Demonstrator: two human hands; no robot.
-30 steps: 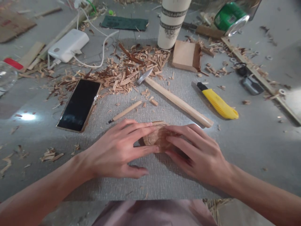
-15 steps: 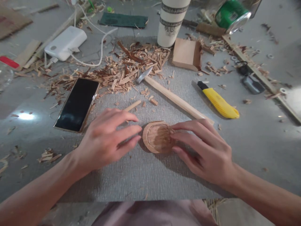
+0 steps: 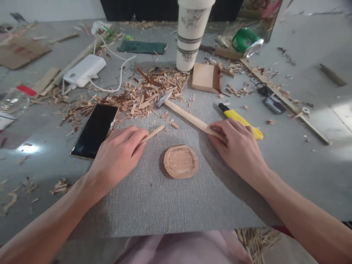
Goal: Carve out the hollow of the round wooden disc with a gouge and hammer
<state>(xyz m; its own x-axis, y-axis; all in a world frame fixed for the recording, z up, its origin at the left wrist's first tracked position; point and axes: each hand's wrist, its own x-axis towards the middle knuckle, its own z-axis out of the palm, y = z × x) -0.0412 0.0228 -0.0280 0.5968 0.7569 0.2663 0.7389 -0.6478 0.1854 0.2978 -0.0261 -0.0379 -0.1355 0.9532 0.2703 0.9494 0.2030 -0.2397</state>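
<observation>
One slim wooden tool [image 3: 154, 133] is now grasped by the left hand [image 3: 119, 148], a hammer [image 3: 189, 117] by the right hand [image 3: 238, 146], handling of the released wooden disc [image 3: 180, 161] apparently over.

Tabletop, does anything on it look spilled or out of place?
Yes: the green can lies on its side rather than upright, and loose wood chips are strewn across the table, heaped beside the hammer head.
</observation>
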